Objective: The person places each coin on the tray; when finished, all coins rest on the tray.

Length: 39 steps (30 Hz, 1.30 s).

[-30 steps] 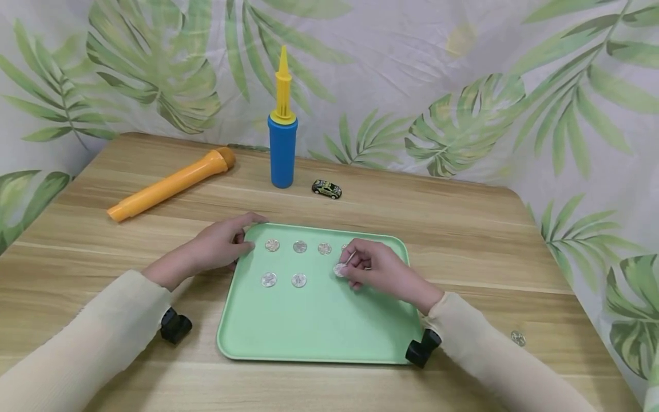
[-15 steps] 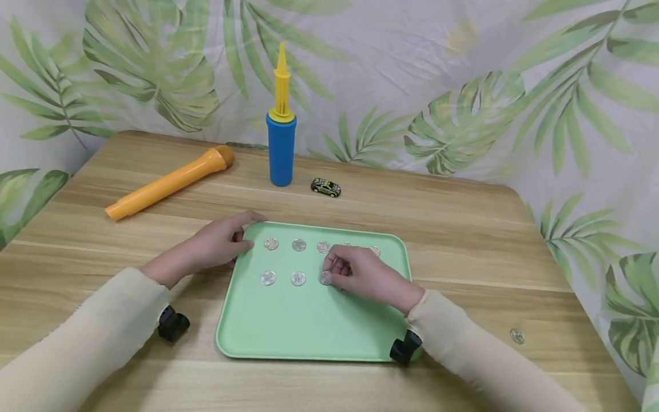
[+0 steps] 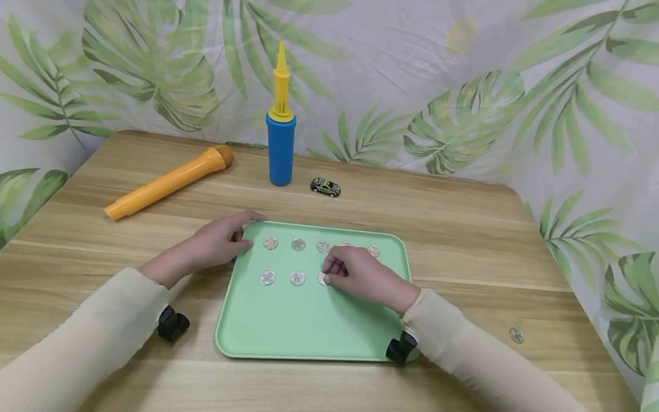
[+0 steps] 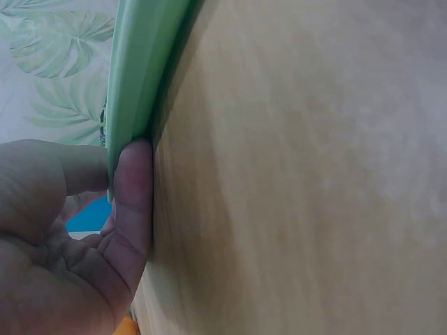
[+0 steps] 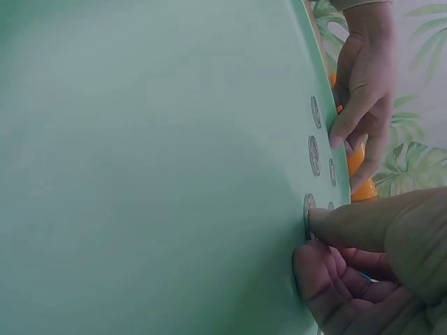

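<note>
My left hand (image 3: 218,245) grips the light green tray (image 3: 314,348) at its back left corner, a finger against the outer wall and the thumb over the rim (image 4: 140,66). On the tray, my right hand (image 3: 364,273) pinches a silver coin (image 5: 307,213), which lies at the tray surface under the thumb tip with the other fingers curled beside it. Left of it lie two coins, the nearer one (image 3: 297,278) and a farther one (image 3: 267,277). Behind them runs a back row of several coins, from the left coin (image 3: 270,244) to the right coin (image 3: 373,251), one partly hidden by my right hand.
A single coin (image 3: 516,335) lies on the wooden table (image 3: 463,229) right of my right sleeve. Beyond the tray are an orange toy microphone (image 3: 167,183), an upright blue and yellow hand pump (image 3: 281,149) and a small toy car (image 3: 325,187). A leaf-patterned cloth (image 3: 391,68) hangs behind.
My right hand has moved left with the coin and down to the tray, beside the two front coins. The back row's right end has come into sight. My left hand stays on the tray corner.
</note>
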Tool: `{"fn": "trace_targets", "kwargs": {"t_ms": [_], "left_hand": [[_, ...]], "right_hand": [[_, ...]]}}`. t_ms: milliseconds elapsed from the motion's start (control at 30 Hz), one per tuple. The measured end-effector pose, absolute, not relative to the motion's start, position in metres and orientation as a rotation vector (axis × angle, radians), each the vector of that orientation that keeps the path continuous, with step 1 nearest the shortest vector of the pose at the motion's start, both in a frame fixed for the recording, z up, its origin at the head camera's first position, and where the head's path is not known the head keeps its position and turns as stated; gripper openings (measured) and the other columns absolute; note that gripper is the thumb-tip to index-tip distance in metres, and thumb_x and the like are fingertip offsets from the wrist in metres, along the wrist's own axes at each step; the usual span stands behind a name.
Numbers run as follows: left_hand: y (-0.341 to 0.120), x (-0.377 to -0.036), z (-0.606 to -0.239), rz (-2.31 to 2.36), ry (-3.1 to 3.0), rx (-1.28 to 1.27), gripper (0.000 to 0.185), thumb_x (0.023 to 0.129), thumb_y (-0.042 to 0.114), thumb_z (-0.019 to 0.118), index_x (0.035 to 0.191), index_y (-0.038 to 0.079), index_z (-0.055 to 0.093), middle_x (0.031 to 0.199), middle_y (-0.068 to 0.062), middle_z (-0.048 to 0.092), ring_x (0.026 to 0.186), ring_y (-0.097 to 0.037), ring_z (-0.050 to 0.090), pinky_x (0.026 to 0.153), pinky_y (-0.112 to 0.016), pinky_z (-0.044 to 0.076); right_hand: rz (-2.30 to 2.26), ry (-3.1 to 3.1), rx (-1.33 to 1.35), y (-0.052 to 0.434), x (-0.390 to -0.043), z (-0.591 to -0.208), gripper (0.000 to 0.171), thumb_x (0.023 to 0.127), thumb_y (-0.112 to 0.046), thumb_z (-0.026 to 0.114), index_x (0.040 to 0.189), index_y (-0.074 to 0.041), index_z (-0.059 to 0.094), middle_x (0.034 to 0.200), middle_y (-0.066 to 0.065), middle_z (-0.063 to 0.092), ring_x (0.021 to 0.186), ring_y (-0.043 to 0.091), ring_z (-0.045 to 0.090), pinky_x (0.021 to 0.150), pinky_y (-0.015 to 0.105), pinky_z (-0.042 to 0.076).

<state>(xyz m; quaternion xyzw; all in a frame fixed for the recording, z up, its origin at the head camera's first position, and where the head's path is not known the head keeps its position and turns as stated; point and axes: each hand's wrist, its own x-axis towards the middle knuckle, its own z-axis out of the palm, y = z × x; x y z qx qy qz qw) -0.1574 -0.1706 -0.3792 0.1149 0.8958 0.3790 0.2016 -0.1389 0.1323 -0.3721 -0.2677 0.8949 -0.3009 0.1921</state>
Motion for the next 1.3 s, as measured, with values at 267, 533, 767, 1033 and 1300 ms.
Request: {"fn": "trace_targets", "kwargs": {"t_ms": [267, 533, 767, 1033, 1300], "left_hand": [[-0.172, -0.157, -0.379, 1.063, 2.493, 0.317, 0.056, 0.105, 0.006, 0.057, 0.158, 0.013, 0.04, 0.086, -0.01, 0.054, 0.076, -0.021, 0.055, 0.065, -0.032, 0.059], [-0.171, -0.158, -0.378, 1.054, 2.501, 0.327, 0.055, 0.105, 0.007, 0.057, 0.158, 0.014, 0.041, 0.087, -0.01, 0.054, 0.076, -0.021, 0.055, 0.065, -0.032, 0.057], [-0.171, -0.159, -0.377, 1.067, 2.5, 0.322, 0.055, 0.105, 0.005, 0.057, 0.157, 0.013, 0.042, 0.085, -0.01, 0.054, 0.074, -0.021, 0.056, 0.064, -0.032, 0.059], [-0.173, -0.158, -0.379, 1.062, 2.495, 0.311, 0.056, 0.105, 0.006, 0.057, 0.158, 0.012, 0.04, 0.087, -0.01, 0.054, 0.073, -0.02, 0.056, 0.065, -0.032, 0.06], [-0.17, -0.156, -0.377, 1.064, 2.495, 0.302, 0.056, 0.105, 0.005, 0.056, 0.158, 0.012, 0.04, 0.088, -0.011, 0.054, 0.074, -0.021, 0.056, 0.065, -0.032, 0.059]], "right_hand": [[-0.861, 2.511, -0.714, 0.13, -0.138, -0.373, 0.007, 0.095, -0.005, 0.075, 0.1, -0.007, 0.071, 0.092, 0.003, 0.068, 0.084, 0.01, 0.059, 0.074, 0.018, 0.053], [-0.924, 2.514, -0.697, 0.139, -0.142, -0.37, 0.006, 0.101, -0.017, 0.069, 0.103, -0.011, 0.069, 0.092, 0.0, 0.07, 0.083, 0.01, 0.061, 0.072, 0.02, 0.054], [-1.024, 2.563, -0.735, 0.156, -0.141, -0.367, 0.006, 0.102, -0.012, 0.067, 0.102, -0.009, 0.071, 0.093, 0.002, 0.07, 0.084, 0.011, 0.061, 0.073, 0.021, 0.054], [-1.112, 2.609, -0.621, 0.195, -0.128, -0.363, 0.007, 0.101, -0.011, 0.067, 0.105, -0.005, 0.071, 0.094, 0.007, 0.07, 0.086, 0.015, 0.061, 0.069, 0.021, 0.057], [-1.145, 2.756, -0.548, 0.247, -0.107, -0.36, 0.006, 0.1, -0.009, 0.069, 0.104, -0.004, 0.07, 0.091, 0.005, 0.07, 0.082, 0.006, 0.06, 0.068, 0.021, 0.057]]}}
